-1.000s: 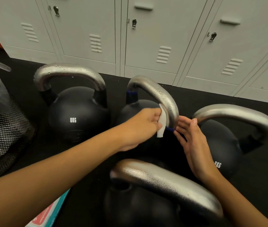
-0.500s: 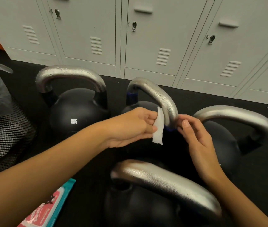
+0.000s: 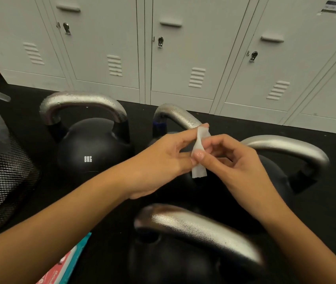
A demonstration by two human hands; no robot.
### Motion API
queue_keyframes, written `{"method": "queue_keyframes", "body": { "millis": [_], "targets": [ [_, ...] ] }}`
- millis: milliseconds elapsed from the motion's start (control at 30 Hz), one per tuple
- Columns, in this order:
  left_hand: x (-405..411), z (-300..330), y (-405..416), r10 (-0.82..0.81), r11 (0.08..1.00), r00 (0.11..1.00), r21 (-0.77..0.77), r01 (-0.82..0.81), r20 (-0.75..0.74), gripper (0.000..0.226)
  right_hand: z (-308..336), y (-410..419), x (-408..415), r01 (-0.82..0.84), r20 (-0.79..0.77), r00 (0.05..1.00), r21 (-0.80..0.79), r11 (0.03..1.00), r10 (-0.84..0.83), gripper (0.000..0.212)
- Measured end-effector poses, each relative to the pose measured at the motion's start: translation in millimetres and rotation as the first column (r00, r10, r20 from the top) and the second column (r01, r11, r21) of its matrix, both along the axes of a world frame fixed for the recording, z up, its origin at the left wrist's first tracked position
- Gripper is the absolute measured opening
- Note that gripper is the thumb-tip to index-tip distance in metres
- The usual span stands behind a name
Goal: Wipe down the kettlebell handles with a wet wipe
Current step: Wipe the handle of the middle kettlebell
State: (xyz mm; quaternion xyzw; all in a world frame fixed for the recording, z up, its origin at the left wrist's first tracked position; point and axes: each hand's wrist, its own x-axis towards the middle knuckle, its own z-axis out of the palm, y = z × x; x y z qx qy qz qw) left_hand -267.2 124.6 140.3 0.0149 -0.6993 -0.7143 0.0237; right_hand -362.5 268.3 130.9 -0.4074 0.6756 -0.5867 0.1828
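Pinching wet wipe (image 3: 199,155) between fingers of both hands, left hand (image 3: 163,160), right hand (image 3: 232,160), above kettlebell handle (image 3: 178,116).

Grey metal lockers (image 3: 183,48) along wall; black rubber floor (image 3: 327,201) below.

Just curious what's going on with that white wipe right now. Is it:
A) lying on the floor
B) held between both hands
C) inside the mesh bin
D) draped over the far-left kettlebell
B: the wet wipe is pinched by the left hand and the right hand together, above the kettlebells.
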Motion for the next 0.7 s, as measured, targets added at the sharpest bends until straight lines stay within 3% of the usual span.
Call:
{"method": "queue_keyframes", "body": {
  "millis": [133,233,400,567,700],
  "targets": [
    [-0.3,3.9,-8.0,-0.005,0.992,1.0,-0.128,0.004,-0.002,0.074,9.2,8.1,-8.4,-0.037,-0.039,0.999,0.026,0.999,0.038,0.015],
    [0.1,5.4,-15.3,0.032,0.98,0.999,-0.197,-0.039,-0.038,0.06,16.8,16.7,-16.6,-0.071,-0.051,0.996,0.091,0.993,0.076,0.018],
    [-3.2,4.4,-21.3,0.1,0.984,0.992,-0.138,-0.11,-0.081,0.033,17.4,24.7,-30.2,-0.139,0.023,0.99,0.049,0.989,0.138,0.016],
    [-7.7,-7.5,-19.4,0.101,0.982,0.995,-0.16,-0.103,-0.02,0.03,4.6,27.6,-38.9,-0.07,0.122,0.99,0.0,0.998,0.069,0.039],
    [-14.7,-19.6,-12.5,0.172,0.952,0.985,-0.252,-0.173,-0.026,0.028,-10.1,24.5,-41.8,0.068,0.058,0.996,0.061,0.996,-0.072,0.024]
  ]
}}
